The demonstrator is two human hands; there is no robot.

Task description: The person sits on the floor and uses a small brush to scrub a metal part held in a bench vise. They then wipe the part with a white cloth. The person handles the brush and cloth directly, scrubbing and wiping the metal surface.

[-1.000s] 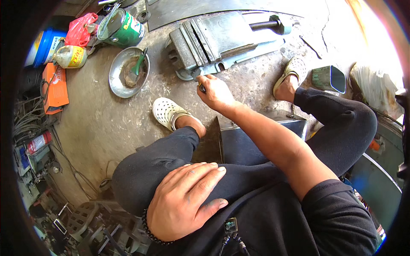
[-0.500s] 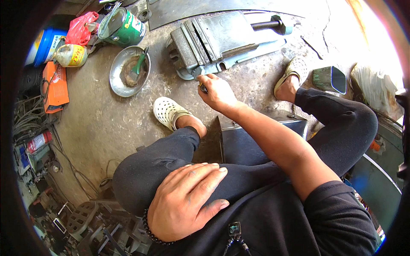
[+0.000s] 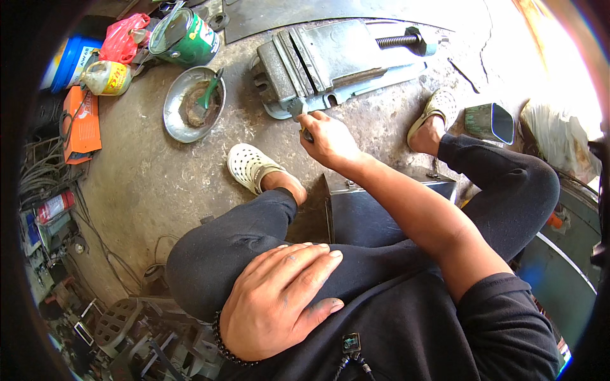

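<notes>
right hand (image 3: 330,141) clamped on small tool (image 3: 307,135) beside vise (image 3: 346,56), left hand (image 3: 278,303) loose on thigh (image 3: 213,267)

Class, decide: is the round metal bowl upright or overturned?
Upright: the metal bowl sits on the floor mouth up, its inside visible, with a green-handled brush in it.

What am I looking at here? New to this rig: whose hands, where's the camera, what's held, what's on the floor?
No machine is doing the handling: these are a person's two bare hands. The camera sits on their head, looking down through a fisheye lens, so straight edges bend near the rim. The right hand grips a small tool, mostly hidden by the fingers, at the base of a grey vise. The left hand rests on the left thigh. On the floor besides the vise: a metal bowl with a green-handled brush in it.
</notes>
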